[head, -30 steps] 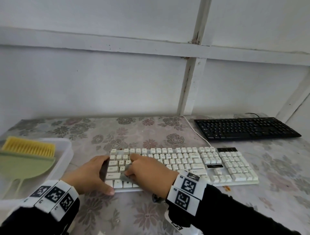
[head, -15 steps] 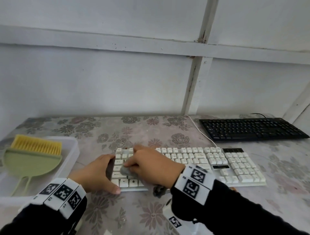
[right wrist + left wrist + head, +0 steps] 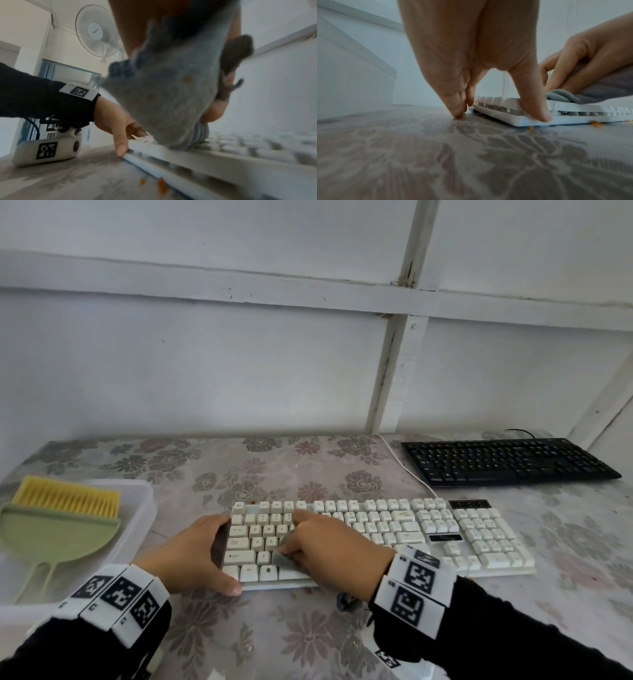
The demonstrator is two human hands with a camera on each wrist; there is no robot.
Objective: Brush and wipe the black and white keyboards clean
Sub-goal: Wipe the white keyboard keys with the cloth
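Right hand (image 3: 329,553) gripping grey cloth (image 3: 583,96), pressed onto white keyboard (image 3: 428,529) left keys. Left hand (image 3: 191,556) bracing its left end, thumb and straight fingers spread, holding nothing.

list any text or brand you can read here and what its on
"Midea", faint, on the hub of the white pedestal fan.
"Q", "W", "E" on keys of the white plastic keyboard; its other legends are too blurred.
Legends on the black keyboard: too small.
Black-and-white square wrist markers: patterns, no words.

White-walled room, floral counter

A counter (image 3: 308,467) in faded flower print meets a white panelled wall (image 3: 205,364); a white fan (image 3: 97,31) hangs beside a window (image 3: 68,73).
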